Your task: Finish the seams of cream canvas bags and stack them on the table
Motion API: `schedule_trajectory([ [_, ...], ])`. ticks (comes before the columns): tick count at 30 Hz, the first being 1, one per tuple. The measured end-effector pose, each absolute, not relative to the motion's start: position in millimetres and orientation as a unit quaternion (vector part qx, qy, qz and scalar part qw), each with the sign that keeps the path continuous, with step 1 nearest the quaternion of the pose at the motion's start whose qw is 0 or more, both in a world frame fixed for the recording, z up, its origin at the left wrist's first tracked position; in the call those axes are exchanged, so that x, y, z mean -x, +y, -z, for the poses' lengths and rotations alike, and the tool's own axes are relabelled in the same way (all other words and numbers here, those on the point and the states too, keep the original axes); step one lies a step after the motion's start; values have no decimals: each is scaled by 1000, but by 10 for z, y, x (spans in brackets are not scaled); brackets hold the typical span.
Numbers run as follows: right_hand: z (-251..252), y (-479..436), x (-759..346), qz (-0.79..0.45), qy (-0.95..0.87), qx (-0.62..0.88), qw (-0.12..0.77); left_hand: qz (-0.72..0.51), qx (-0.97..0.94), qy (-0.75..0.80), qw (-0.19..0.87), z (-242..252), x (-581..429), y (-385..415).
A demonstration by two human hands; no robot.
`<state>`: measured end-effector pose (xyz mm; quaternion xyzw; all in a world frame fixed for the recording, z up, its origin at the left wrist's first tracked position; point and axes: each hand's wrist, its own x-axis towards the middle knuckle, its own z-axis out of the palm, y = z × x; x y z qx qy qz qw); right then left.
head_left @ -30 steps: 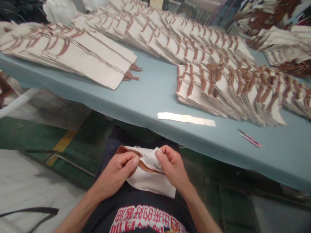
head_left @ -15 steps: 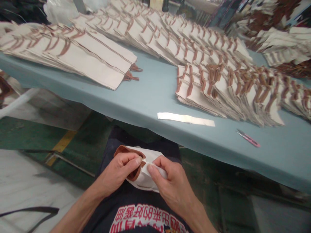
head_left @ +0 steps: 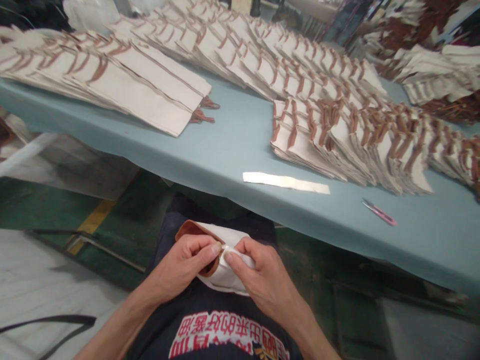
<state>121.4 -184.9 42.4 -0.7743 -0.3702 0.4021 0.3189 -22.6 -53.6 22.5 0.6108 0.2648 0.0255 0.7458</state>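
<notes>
A white cloth pouch with brown trim lies across my lap, its brown-edged mouth turned to the left. My left hand pinches the trimmed edge between thumb and forefinger. Close beside it, my right hand grips a fold of the white cloth, thumb on top. The thumbs almost meet over the edge, where something small and pale shows; I cannot make out what it is. The far side of the pouch and the curled fingers are partly hidden.
On the blue-covered table lie a pale cloth strip and pink-handled thread snips. Overlapping rows of white, brown-trimmed cloth pieces spread behind them. A flat stack of long cloth pieces with brown cords rests at the left.
My right thumb has shifted slightly up and left, nearer the left thumb, covering the brown bit that showed between them. Both hands keep hold of the pouch.
</notes>
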Motion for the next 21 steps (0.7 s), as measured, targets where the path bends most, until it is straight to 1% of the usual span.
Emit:
schedule_trajectory([
  [9, -476, -1800, -1248, -360, -404, 778, 319, -29, -628, 265, 731, -253, 178, -525],
  [13, -484, -1734, -1299, -342, -414, 787, 303, -51, -638, 267, 721, -229, 151, -521],
  [16, -462, -1692, -1341, -344, -418, 790, 286, -57, -648, 274, 709, -225, 146, -505],
  [21, -408, -1666, -1379, -357, -432, 773, 299, -56, -650, 283, 703, -238, 178, -504],
])
